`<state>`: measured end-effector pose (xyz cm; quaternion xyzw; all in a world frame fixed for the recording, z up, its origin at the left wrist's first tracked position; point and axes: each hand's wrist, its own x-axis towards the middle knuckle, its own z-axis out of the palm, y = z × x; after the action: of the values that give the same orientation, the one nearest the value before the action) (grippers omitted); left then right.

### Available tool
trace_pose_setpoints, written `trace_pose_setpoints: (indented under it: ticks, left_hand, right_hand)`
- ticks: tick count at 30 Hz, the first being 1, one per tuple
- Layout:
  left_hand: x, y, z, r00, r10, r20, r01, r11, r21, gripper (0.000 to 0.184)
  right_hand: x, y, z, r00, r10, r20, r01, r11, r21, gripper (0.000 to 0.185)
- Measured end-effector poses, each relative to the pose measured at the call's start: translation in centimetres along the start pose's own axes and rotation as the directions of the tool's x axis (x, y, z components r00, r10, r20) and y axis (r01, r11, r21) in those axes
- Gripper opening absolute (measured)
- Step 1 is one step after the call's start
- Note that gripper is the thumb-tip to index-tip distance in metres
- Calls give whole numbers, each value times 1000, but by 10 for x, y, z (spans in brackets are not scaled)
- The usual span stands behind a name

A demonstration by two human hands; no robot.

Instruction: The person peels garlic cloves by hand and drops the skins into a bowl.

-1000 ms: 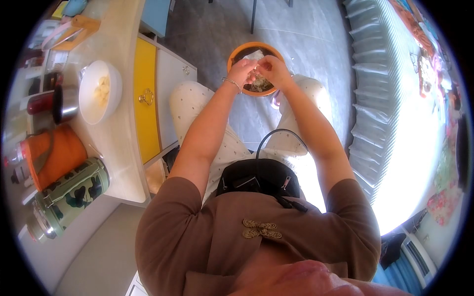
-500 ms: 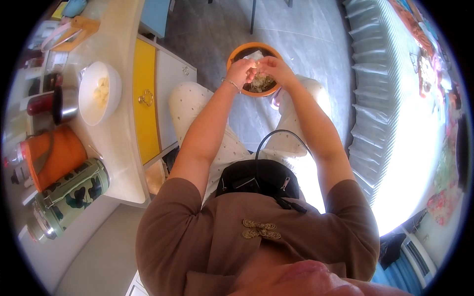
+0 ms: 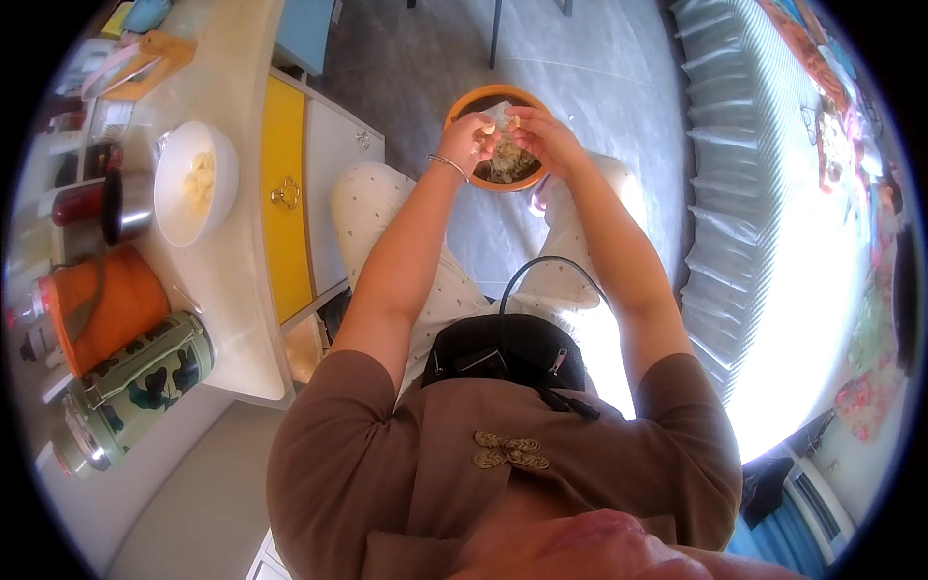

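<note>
Both hands are up over the orange-rimmed bin, close together but not touching. The left hand [image 3: 474, 138] has its fingers curled, pinching a small pale clove-like piece [image 3: 489, 129] at the fingertips, on the side facing the right hand. The right hand [image 3: 543, 140] comes in with thumb and fingers nearly closed; a pale speck shows at its tips, but I can't tell whether it's gripped. The piece's long axis is too small to read. Under them, the orange-rimmed bin [image 3: 498, 92] holds a loose heap of pale, papery scraps [image 3: 507, 166]. Well off to the left, the white bowl [image 3: 174, 188] sits on the surface [image 3: 237, 246], similar pale pieces [image 3: 200, 176] inside.
</note>
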<state>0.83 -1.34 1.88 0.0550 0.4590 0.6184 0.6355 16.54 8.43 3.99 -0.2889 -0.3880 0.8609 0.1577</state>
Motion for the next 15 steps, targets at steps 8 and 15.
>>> trace_pose_setpoints:
  ticks: [8, 15]
  left_hand:
    - [-6, 4, 8, 1000, -2, 26, 0, 995, 100, 16]
    - [-3, 0, 10, 994, 98, 44, -106, 949, 296, 15]
  right_hand:
    - [1, 0, 5, 999, 30, -18, -31, 999, -43, 22]
    - [2, 2, 1, 997, 31, -66, -39, 991, -125, 23]
